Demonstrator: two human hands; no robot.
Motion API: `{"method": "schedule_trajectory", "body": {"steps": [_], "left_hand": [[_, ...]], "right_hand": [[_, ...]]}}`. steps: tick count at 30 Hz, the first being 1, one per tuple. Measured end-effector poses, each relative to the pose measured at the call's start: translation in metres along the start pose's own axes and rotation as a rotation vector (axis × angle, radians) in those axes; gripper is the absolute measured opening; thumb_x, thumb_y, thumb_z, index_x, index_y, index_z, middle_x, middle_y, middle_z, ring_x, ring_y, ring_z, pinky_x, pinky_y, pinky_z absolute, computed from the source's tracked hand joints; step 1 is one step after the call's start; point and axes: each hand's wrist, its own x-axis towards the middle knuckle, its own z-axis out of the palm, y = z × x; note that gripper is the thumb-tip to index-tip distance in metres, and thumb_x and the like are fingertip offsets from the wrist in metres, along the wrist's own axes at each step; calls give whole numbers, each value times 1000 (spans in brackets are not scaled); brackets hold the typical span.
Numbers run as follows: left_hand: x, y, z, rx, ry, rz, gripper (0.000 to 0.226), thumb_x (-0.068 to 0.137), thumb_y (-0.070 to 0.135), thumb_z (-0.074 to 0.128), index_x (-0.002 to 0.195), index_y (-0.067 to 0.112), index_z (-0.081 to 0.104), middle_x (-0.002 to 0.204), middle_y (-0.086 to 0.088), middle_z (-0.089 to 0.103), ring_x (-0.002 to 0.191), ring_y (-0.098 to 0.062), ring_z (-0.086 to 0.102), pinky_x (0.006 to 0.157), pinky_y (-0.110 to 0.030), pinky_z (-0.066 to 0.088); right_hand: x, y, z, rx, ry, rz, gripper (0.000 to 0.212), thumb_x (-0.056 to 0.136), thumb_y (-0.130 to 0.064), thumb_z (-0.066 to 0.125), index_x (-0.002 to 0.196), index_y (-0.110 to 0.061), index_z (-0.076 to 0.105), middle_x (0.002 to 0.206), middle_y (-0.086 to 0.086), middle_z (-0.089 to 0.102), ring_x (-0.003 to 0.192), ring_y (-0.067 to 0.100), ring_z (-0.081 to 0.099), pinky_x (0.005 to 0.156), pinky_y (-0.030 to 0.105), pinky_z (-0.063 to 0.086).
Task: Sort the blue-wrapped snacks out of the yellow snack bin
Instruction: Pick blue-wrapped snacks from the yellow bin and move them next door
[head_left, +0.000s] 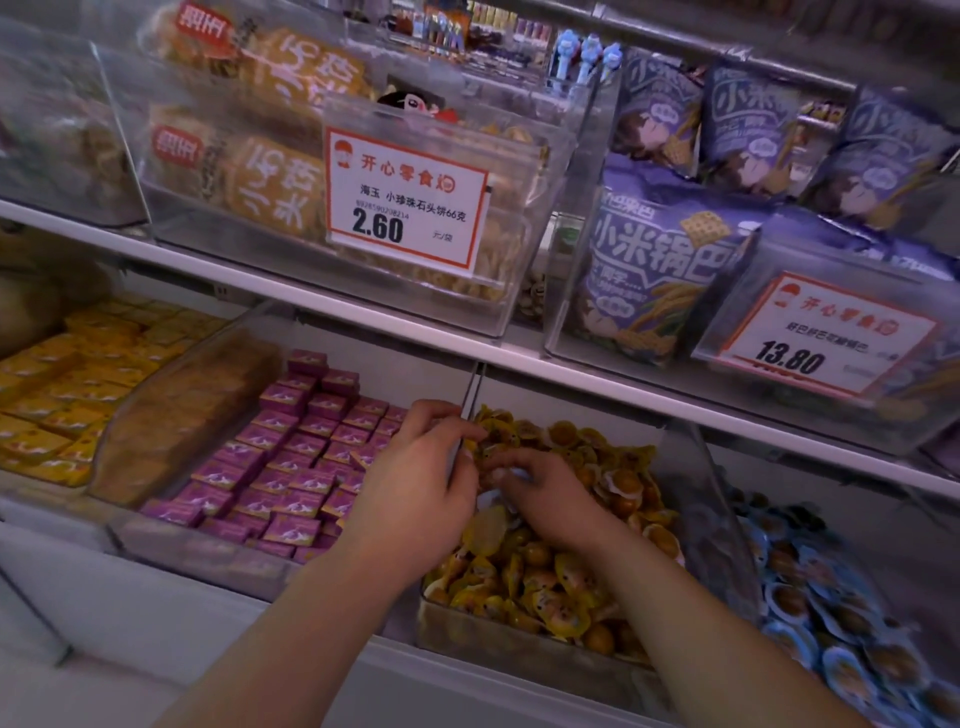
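A clear bin (524, 657) on the lower shelf is heaped with yellow-wrapped snacks (550, 592). Both my hands are over its far left part. My left hand (421, 478) hovers at the bin's left wall, fingers curled, fingertips among the yellow packs. My right hand (545, 493) lies on the heap with its fingers bent down into the snacks. A pale bluish wrapper (491, 500) peeks out between the two hands; I cannot tell which hand holds it. To the right, another bin holds blue-wrapped snacks (810, 587).
Left of the yellow bin sits a bin of purple boxes (291, 457), then orange boxes (67, 384). A white shelf edge (571, 374) runs just above the hands, carrying bins with price tags (405, 197) and purple bags (660, 275).
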Motion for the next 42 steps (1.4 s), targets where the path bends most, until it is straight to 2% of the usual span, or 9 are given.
{"method": "schedule_trajectory", "body": {"steps": [4, 7, 13, 16, 24, 31, 35, 39, 42], "left_hand": [[1, -1, 2, -7, 18, -8, 25, 92, 15, 57, 112, 25, 69, 123, 7, 51, 106, -12, 57, 88, -27, 48], [0, -2, 3, -10, 19, -6, 25, 92, 13, 57, 111, 24, 69, 122, 7, 51, 105, -6, 53, 86, -18, 41], [0, -4, 4, -33, 18, -12, 25, 93, 15, 56, 111, 25, 69, 124, 10, 50, 105, -3, 53, 89, -21, 44], [1, -5, 4, -20, 15, -6, 25, 93, 16, 55, 112, 26, 68, 125, 11, 49, 106, -4, 53, 89, -23, 45], [0, 9, -3, 221, -4, 88, 28, 86, 16, 57, 111, 20, 68, 127, -2, 54, 101, -27, 60, 88, -41, 50], [-24, 56, 27, 115, -144, 270, 33, 89, 31, 45, 117, 30, 63, 124, 11, 54, 98, -18, 59, 87, -39, 50], [-36, 46, 54, 227, -424, 171, 42, 96, 45, 45, 137, 36, 50, 135, 12, 48, 115, -17, 56, 96, -35, 46], [-34, 37, 65, 333, -562, 87, 47, 97, 53, 42, 139, 33, 48, 136, 5, 51, 121, -19, 54, 98, -37, 46], [-31, 35, 67, 353, -608, 69, 47, 97, 54, 42, 140, 34, 47, 129, 3, 56, 119, -18, 56, 97, -34, 46]], "right_hand": [[-3, -1, -4, 236, 146, 124, 19, 99, -13, 56, 99, -12, 75, 91, 4, 72, 72, 9, 65, 60, 21, 52], [-2, -2, -3, -47, 308, 8, 18, 95, -22, 61, 85, -16, 75, 71, -5, 66, 65, 9, 61, 59, 25, 46], [-1, -10, 22, -597, -146, -163, 26, 89, -43, 57, 103, -25, 70, 97, 4, 73, 91, 25, 66, 71, 35, 53], [1, -8, 31, -648, -119, -171, 29, 90, -40, 56, 111, -23, 67, 106, 6, 72, 97, 28, 66, 74, 35, 53], [-33, -25, -16, 220, 251, 65, 14, 94, -28, 66, 98, -16, 72, 78, 5, 68, 63, 5, 62, 52, 21, 49], [-132, -3, -98, 1006, 248, 232, 24, 89, -31, 61, 88, -11, 49, 65, 11, 31, 34, 14, 30, 31, 18, 24], [-165, 23, -147, 626, 616, 328, 26, 84, -30, 68, 80, -5, 64, 62, 12, 54, 48, 24, 53, 44, 26, 42], [-172, 53, -187, 200, 521, 477, 23, 94, -23, 61, 100, -6, 76, 97, 14, 75, 95, 34, 70, 87, 47, 56], [-181, 62, -200, 28, 583, 480, 18, 95, -21, 59, 90, -19, 76, 97, 7, 75, 90, 23, 69, 76, 35, 54]]}}
